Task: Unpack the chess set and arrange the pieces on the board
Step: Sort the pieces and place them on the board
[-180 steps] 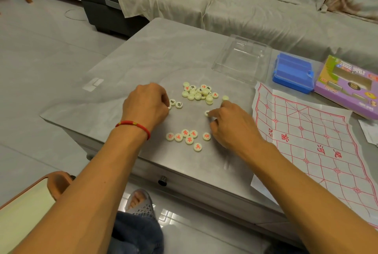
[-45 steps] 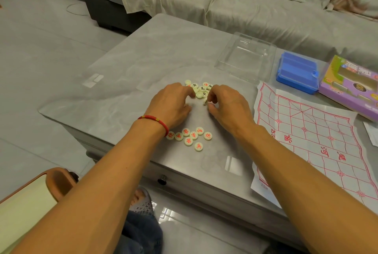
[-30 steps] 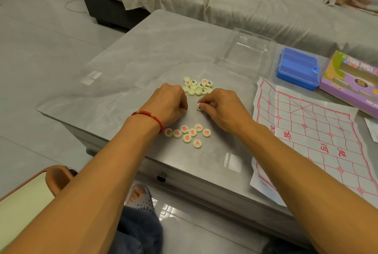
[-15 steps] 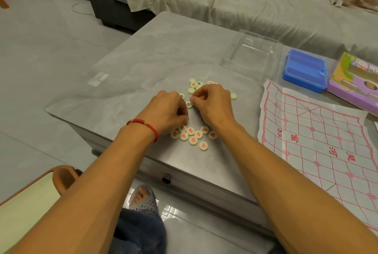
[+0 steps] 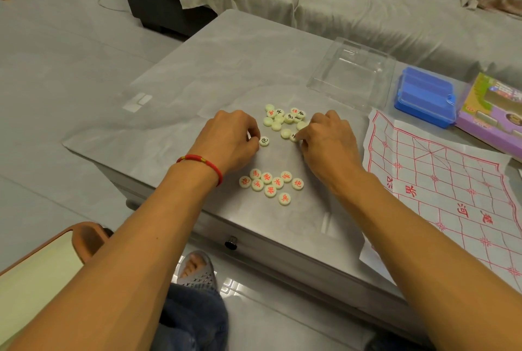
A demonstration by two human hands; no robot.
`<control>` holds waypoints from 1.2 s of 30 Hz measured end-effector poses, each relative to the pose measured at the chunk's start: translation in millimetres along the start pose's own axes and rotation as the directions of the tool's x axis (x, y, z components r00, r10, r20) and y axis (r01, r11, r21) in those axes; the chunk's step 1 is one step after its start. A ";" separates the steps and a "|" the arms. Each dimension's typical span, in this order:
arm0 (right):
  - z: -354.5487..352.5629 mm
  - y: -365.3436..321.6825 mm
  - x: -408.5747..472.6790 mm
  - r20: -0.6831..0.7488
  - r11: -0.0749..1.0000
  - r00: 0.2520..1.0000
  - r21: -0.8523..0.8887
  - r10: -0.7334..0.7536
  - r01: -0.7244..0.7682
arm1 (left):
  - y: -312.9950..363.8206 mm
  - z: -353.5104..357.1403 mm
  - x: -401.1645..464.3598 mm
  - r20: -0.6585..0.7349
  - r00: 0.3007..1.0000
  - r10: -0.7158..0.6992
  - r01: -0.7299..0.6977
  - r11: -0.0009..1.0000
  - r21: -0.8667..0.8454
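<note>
While both hands work over the grey tabletop (image 5: 197,73), the chess pieces sit in two separate lots. Nearest the person lies a tight cluster of red-marked pieces (image 5: 269,185): small cream discs, flat, each face up with a red character. Further back sits the unsorted pile (image 5: 284,120), same cream discs, some showing black characters, one or two red, several blank side up.

Left hand (image 5: 228,138), red cord bracelet (image 5: 202,162) at the wrist, has its fingers curled down, fingertips right beside a lone black-marked piece (image 5: 264,141); whether its grip actually has that disc, I cannot tell. Right hand (image 5: 327,144) is curled too, fingertips pinching a disc (image 5: 294,136) at the near edge of the pile.

Off to the right the board sheet (image 5: 452,195), white paper with a red grid and red characters, lies flat with no pieces on it, its near edge overhanging the tabletop. Behind it: a clear plastic lid (image 5: 353,73), a blue tray (image 5: 425,96), a purple box (image 5: 494,113).
</note>
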State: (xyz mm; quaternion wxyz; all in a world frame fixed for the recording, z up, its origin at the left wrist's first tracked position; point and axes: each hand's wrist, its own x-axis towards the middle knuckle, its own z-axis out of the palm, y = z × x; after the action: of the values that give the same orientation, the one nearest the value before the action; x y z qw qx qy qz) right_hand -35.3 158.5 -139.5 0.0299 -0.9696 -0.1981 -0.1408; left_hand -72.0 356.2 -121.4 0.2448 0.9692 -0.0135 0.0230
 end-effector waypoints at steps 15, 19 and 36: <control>-2.0 3.2 15.4 0.074 0.977 0.994 0.193 0.077 -0.090 | 34.4 30.3 14.5 -0.020 0.982 0.190 -0.178 0.948 0.264; 4.8 2.9 32.7 0.134 0.999 0.991 0.039 0.001 -0.007 | 45.4 36.4 26.6 -0.090 0.989 0.116 -0.084 0.949 0.303; 0.5 14.2 21.1 -0.066 0.985 0.997 0.159 -0.051 0.061 | 39.9 33.4 32.8 -0.096 0.988 0.117 -0.109 0.990 0.088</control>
State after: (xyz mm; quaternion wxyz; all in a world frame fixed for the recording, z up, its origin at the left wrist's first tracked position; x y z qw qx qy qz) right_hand -11.0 153.4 -134.0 0.1104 -0.9532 -0.2349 -0.1548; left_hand -39.4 304.7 -130.1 0.2030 0.9738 -0.0551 0.0863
